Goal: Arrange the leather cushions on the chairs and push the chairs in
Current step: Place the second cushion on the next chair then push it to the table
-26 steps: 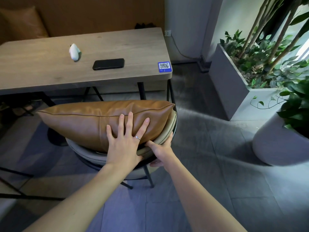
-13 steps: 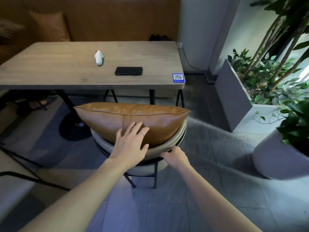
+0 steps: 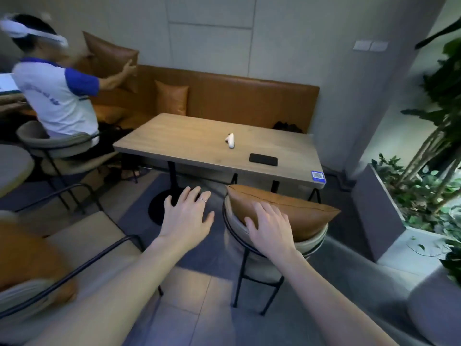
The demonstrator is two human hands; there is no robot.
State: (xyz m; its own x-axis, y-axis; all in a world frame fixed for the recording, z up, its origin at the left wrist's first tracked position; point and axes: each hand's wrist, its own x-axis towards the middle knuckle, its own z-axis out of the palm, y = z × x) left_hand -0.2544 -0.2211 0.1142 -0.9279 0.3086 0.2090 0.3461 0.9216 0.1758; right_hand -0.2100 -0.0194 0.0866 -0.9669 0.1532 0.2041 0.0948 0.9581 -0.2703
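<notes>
A tan leather cushion [image 3: 299, 211] leans against the curved grey backrest of a chair [image 3: 311, 242] that stands at the near right side of the wooden table [image 3: 194, 143]. My right hand [image 3: 270, 228] lies flat, fingers spread, on the cushion's near face and the backrest rim. Left of the chair, my left hand [image 3: 188, 217] hovers open in the air, touching nothing. A second chair [image 3: 82, 236] stands at the lower left, with a blurred orange cushion [image 3: 27, 255] at its near side.
A person in a white and blue shirt [image 3: 57, 101] sits at the far left holding a cushion [image 3: 112, 58] up by the orange bench [image 3: 249, 101]. A phone [image 3: 263, 159] and a white object [image 3: 230, 141] lie on the table. Planters [image 3: 379, 213] stand on the right.
The view swung left and up. My left hand came off the cushion and now hovers left of the chair. My right hand moved from the backrest rim up onto the cushion.
</notes>
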